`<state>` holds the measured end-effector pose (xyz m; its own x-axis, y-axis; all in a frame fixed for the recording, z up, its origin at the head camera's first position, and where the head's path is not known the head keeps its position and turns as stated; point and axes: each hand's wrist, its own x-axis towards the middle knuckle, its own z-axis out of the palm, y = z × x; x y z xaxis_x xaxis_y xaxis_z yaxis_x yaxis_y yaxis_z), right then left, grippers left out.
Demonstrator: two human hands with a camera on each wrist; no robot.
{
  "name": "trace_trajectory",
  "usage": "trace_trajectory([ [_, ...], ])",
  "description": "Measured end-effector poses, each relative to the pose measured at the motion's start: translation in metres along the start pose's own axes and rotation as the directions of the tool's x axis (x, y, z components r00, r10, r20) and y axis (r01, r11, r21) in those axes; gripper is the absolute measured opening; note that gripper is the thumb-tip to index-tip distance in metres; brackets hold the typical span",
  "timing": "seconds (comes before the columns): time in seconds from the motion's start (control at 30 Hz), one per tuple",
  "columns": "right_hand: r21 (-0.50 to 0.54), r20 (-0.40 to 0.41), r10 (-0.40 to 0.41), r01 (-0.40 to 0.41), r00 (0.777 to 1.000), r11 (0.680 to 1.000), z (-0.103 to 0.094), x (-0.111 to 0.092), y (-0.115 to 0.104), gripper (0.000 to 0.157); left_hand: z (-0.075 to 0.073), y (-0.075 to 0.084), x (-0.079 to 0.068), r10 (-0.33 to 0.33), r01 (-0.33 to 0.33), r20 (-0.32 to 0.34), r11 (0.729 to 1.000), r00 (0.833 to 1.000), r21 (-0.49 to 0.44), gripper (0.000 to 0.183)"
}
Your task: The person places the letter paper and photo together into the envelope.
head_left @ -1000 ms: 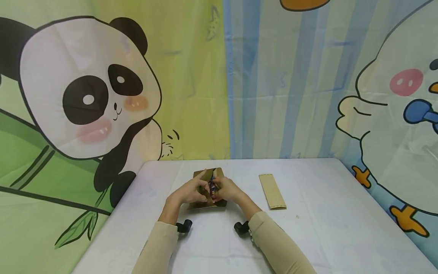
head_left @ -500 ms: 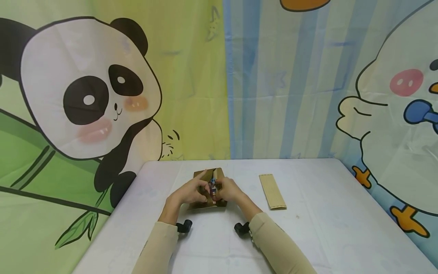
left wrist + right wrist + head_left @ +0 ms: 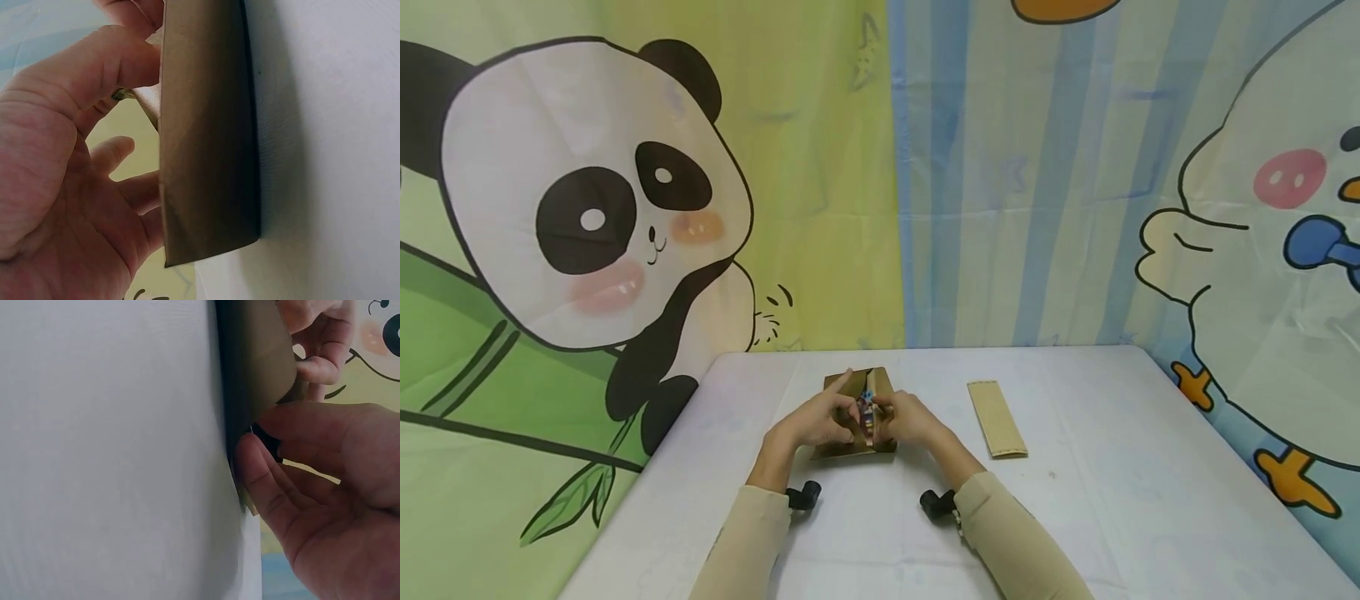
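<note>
Light is bright, even and diffuse, with no glare. In the head view the white table [image 3: 1075, 500] shows only faint shadows beneath the sleeves, and the picture bows slightly at its edges. Both wrist views are soft and close: the left hand [image 3: 69, 187] and right hand [image 3: 325, 506] blur, and the brown cardboard box [image 3: 206, 137] throws a dim shadow on the tabletop.

Cartoon panda backdrop [image 3: 587, 208] behind white table [image 3: 1112, 517].

Matt brown cardboard box [image 3: 854, 417] is sitting on a smooth white cloth-covered table [image 3: 1075, 517]; a matching cardboard strip [image 3: 997, 419] is lying at three o'clock.
</note>
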<state>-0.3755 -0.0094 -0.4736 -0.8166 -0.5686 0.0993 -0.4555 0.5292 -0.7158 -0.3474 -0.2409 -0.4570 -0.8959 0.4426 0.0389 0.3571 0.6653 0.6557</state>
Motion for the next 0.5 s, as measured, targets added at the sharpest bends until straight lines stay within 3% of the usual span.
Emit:
trace_trajectory([
  [0.27, -0.066, -0.077, 0.001, -0.006, 0.997, 0.998, -0.015, -0.011, 0.003, 0.078, 0.000, -0.001, 0.001, 0.000, 0.000, 0.007, 1.000, 1.000, 0.004, 0.026],
  [0.5, -0.310, -0.114, 0.080, -0.112, 0.990, 0.944, -0.030, -0.024, 0.011, 0.100, 0.000, -0.002, 0.001, 0.010, -0.010, 0.007, 1.000, 1.000, 0.008, 0.026],
])
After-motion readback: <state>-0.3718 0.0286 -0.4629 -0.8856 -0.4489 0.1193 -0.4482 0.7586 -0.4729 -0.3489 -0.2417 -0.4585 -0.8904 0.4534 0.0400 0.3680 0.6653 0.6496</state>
